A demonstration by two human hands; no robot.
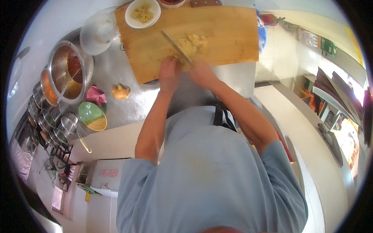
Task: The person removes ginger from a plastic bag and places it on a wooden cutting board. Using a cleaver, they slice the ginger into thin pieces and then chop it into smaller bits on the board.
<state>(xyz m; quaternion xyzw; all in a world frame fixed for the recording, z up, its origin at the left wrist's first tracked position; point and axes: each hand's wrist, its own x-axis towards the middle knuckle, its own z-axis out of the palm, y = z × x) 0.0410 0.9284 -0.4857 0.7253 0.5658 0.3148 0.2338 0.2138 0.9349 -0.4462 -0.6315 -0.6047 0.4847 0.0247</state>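
My right hand (204, 74) grips a kitchen knife (176, 46), its blade slanting up and left across the wooden cutting board (233, 35). My left hand (170, 72) rests at the board's near edge, left of the blade. Its fingers are curled down over ginger, mostly hidden beneath them. Pale yellow cut ginger pieces (193, 43) lie to the right of the blade. A white plate (128, 20) on the board's far left corner holds chopped ginger (142, 13). The right hand is slightly blurred.
Left of the board, a whole ginger root (121, 91), a pink cloth (96, 95) and a green-and-yellow plate (92, 116) lie on the steel counter (128, 113). A metal bowl (55, 55) with red sauce and several metal pots stand farther left. A translucent bowl (99, 33) stands beside the board.
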